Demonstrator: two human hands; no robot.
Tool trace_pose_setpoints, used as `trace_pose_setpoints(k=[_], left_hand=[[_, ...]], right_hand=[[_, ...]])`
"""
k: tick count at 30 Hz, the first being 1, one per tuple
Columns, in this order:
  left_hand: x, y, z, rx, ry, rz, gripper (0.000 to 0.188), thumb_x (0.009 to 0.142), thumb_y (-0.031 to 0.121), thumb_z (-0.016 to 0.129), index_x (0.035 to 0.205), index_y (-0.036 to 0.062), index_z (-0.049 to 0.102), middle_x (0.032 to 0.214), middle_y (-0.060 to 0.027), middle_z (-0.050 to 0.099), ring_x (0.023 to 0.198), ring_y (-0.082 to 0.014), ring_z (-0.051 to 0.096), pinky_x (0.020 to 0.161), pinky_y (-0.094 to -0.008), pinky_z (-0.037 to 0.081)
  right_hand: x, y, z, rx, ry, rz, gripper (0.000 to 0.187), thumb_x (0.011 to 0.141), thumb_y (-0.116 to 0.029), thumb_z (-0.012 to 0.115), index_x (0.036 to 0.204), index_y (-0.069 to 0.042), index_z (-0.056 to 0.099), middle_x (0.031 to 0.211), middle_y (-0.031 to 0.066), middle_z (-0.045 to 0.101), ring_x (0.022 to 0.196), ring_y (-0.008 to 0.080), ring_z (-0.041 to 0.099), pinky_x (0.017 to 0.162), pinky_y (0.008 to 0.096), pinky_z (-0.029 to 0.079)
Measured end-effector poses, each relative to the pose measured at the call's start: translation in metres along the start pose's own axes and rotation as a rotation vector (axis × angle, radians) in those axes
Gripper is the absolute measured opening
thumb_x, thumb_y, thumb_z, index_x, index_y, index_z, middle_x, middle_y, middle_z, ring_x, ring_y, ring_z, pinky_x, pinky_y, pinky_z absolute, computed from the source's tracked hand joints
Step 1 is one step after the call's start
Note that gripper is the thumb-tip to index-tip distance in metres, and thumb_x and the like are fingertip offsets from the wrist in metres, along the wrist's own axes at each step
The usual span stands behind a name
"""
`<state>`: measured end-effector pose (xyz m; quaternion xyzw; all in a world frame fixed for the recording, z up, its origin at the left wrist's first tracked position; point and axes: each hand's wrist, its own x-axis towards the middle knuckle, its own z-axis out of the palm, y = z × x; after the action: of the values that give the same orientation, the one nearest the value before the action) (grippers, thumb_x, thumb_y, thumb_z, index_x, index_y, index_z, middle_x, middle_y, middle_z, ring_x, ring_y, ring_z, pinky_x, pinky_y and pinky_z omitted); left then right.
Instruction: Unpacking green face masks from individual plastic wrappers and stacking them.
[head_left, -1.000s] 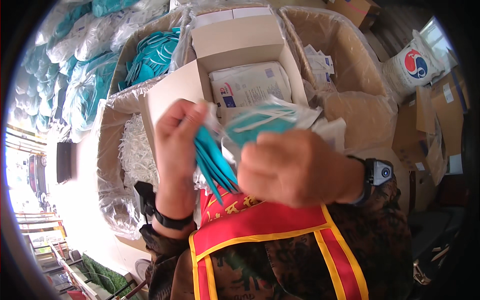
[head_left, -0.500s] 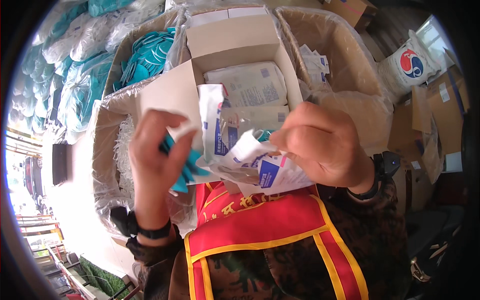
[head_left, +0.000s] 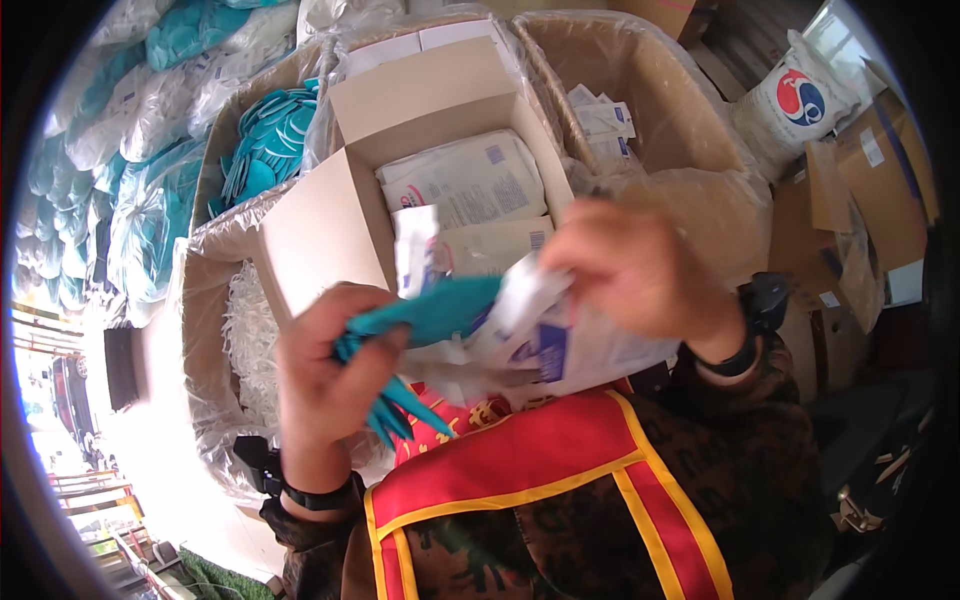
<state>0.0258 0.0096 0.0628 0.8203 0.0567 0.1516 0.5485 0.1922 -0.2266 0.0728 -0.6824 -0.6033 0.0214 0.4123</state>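
My left hand (head_left: 330, 365) is closed on several teal folded face masks (head_left: 440, 307); one reaches right, toward an opened pouch, while others hang below the fingers. My right hand (head_left: 640, 275), smeared by motion, pinches the torn upper edge of this white and blue mask pouch (head_left: 605, 345). The pouch lies slack in front of my red apron (head_left: 510, 455). Just beyond the hands stands an open carton (head_left: 310, 220) holding flat white printed pouches (head_left: 465, 180). A white strip of packaging (head_left: 415, 250) sticks up at its near side, partly hidden by the masks.
Plastic-lined bins flank the carton: one with teal masks (head_left: 265, 140) at far left, one with white strands (head_left: 250, 330) at near left, one with white packets (head_left: 603, 120) at right. Bagged goods (head_left: 150, 230) pile up at left; a white sack (head_left: 775, 110) and cartons stand at right.
The left hand has closed around the teal masks and raised one toward the pouch opening. The carton and bins have shifted slightly left in view.
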Motion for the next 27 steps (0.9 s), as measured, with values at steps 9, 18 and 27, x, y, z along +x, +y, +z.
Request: trace_pose_setpoints(k=[9,18,27], left_hand=[[-0.014,-0.019,-0.053,-0.290,0.366,-0.001,0.029,0.085,0.005,0.067,0.112,-0.0025,0.062,0.087,-0.0055,0.064,0.062,-0.0066,0.053,0.054,-0.0181,0.043],[-0.012,-0.018,-0.050,-0.234,0.450,0.015,0.028,0.085,0.005,0.067,0.111,-0.0003,0.061,0.092,-0.0073,0.064,0.063,-0.0074,0.054,0.055,-0.0179,0.042],[-0.007,-0.043,-0.052,-0.327,0.426,0.077,0.053,0.097,0.053,0.046,0.070,0.0074,0.041,0.080,-0.0113,0.054,0.077,-0.0166,0.048,0.072,-0.0285,0.040]], right_hand=[[-0.031,0.166,-0.159,0.177,0.639,0.511,0.016,0.091,-0.016,0.065,0.097,-0.001,0.064,0.088,0.0004,0.067,0.076,0.0054,0.059,0.071,0.0204,0.047],[-0.019,0.297,-0.195,-0.333,0.455,0.781,0.041,0.092,-0.024,0.063,0.125,-0.001,0.058,0.114,0.0077,0.063,0.106,0.0142,0.056,0.092,0.0278,0.044],[0.070,0.103,0.031,-0.311,-0.347,-0.132,0.025,0.084,-0.017,0.069,0.102,-0.002,0.062,0.092,0.0125,0.066,0.091,0.0294,0.065,0.079,0.0374,0.052]])
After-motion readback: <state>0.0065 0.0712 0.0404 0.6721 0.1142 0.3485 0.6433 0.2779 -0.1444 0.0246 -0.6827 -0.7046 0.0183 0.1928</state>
